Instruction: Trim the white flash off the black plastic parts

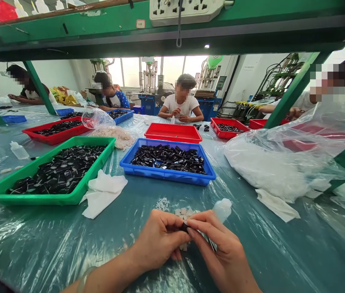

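Note:
Between my two hands is a small black part, mostly covered by fingers. My left hand pinches it between thumb and forefinger. From the other side, my right hand closes its thumb and fingertips on the same part. A thin, shiny sliver shows by the right fingers; its kind cannot be made out. Just beyond the hands lie small whitish pieces, partly hidden by the fingers, and a little heap of white bits. A translucent squeeze bottle lies behind my right hand.
A blue tray and a green tray hold many black parts. White cloth lies between them. An empty-looking red tray stands behind. Clear bags bulge at right. A green shelf beam crosses overhead. Several people sit beyond.

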`<state>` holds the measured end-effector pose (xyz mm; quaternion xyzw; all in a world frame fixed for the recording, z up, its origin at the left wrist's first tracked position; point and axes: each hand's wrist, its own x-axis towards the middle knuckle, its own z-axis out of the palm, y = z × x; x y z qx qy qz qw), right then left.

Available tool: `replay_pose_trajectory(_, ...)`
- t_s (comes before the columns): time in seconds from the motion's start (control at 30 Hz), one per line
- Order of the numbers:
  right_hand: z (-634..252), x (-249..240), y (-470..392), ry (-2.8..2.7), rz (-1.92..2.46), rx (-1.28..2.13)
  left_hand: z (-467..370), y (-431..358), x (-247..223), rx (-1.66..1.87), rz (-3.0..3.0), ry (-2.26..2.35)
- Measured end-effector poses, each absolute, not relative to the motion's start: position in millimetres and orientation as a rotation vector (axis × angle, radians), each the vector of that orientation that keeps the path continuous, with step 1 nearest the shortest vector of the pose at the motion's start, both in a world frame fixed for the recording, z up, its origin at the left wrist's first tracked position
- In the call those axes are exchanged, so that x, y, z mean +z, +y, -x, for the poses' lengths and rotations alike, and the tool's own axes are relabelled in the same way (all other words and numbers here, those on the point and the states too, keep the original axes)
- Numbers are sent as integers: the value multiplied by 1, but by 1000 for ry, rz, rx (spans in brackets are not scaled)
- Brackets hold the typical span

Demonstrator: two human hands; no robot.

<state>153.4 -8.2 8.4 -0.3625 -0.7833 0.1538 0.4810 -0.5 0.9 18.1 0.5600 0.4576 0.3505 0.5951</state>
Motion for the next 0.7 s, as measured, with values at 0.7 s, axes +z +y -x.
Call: replay_pose_trajectory(0.7,-150,-16,-16,-1586,1006,834,12,14,24,866,-890,727)
